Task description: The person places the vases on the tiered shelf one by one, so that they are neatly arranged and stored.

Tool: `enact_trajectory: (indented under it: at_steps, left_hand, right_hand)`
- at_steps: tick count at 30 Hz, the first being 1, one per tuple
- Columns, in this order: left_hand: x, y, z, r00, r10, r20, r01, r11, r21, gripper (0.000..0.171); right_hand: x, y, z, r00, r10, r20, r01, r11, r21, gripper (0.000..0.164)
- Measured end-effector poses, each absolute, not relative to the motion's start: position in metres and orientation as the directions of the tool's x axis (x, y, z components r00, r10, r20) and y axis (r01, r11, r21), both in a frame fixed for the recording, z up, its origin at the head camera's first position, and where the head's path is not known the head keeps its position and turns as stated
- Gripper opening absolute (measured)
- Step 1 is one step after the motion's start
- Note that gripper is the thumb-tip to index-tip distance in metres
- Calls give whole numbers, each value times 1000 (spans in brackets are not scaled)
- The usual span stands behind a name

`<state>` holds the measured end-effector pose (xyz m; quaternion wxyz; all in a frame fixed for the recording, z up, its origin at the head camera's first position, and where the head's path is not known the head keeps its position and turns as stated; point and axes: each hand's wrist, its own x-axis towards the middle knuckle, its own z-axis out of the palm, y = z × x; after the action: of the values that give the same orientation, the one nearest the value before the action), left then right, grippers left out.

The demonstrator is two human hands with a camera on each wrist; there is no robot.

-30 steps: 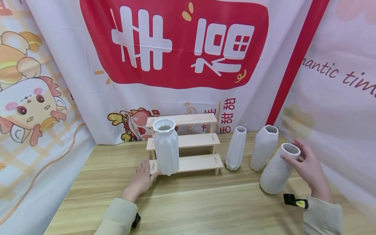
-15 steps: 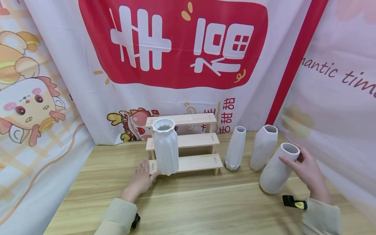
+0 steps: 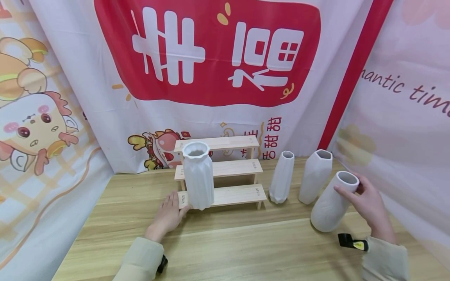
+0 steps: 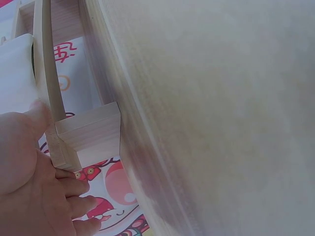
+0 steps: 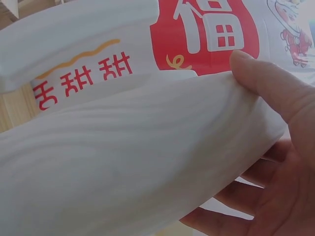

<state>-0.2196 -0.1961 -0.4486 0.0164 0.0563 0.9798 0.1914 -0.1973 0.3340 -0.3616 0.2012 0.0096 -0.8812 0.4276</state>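
Observation:
In the head view my left hand lies at the left end of the lowest step of a wooden tiered stand. Thumb and fingers hold the step's corner, the thumb along its front edge, as the left wrist view shows too. Beside that thumb a white fluted vase with a wavy rim stands upright on the lowest step. On the table at the right, my right hand grips a smooth round white vase near its mouth. Its thumb is on the near side; in the right wrist view the fingers curl behind it.
A slim faceted white vase and a wider angular white vase stand on the wood-grain table between stand and right hand. Printed cloth hangings close off the back and both sides.
Since one second ago, my right fingers have slid slightly lower round the round vase's mouth. The vases, the stand and my left hand keep their places.

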Motion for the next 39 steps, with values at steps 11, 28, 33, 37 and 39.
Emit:
enact_trajectory:
  at_steps: [11,28,33,37,39]
  left_hand:
    - [-219,-198,-450,-993,115,-14,101,923,372,74]
    - [-218,-198,-450,-994,111,-8,100,919,381,74]
    - [-217,-197,-448,-994,110,-15,97,920,381,75]
    - [-218,-197,-448,-993,113,-22,96,919,382,75]
    - [-218,-196,-447,-993,113,-25,95,920,381,75]
  right_hand:
    - [-196,327,-356,-917,164,363,-182,636,-749,62]
    - [-201,299,-339,-929,100,357,-238,578,-780,58]
    - [-203,284,-332,-923,57,381,-271,608,-747,58]
    - [-206,272,-327,-916,44,398,-289,615,-734,58]
    - [-207,266,-324,-915,34,403,-301,607,-735,59]
